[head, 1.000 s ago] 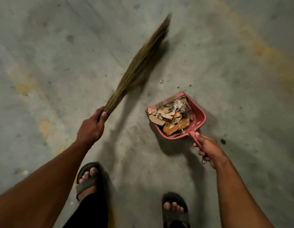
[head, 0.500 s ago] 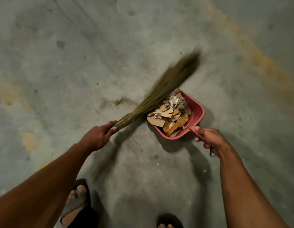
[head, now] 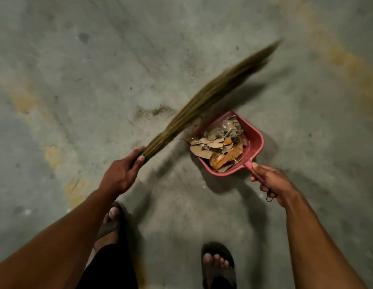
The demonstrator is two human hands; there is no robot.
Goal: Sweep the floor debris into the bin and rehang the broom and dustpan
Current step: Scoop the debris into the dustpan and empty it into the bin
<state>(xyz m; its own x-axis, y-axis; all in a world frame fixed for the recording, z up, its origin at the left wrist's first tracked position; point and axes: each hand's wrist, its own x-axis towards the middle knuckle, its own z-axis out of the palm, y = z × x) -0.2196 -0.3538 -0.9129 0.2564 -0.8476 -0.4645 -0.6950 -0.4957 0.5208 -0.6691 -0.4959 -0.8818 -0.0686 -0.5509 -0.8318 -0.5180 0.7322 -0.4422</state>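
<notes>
Left hand [head: 121, 174] wrapped round the green-banded neck of the broom [head: 204, 101], bristles slanting up and right, blurred, tips beyond the far corner of the pan. Just left of the pan's mouth, a smear of fine dirt [head: 154, 111] on the concrete floor [head: 77, 59]; likely to be scattered rather than gathered if flicked too hard, or driven under the lip if the pan lifts. Possibly off the ground at the tips, though too smeared to tell.

Red dustpan [head: 255, 140] low over the floor ahead of the feet, heaped with debris [head: 219, 146]: torn cardboard, orange scraps, grey fluff. Piled close to the open edge, so liable to spill with any forward tilt. Right hand [head: 271, 182] clenched round the dustpan's handle. No bin in view.
</notes>
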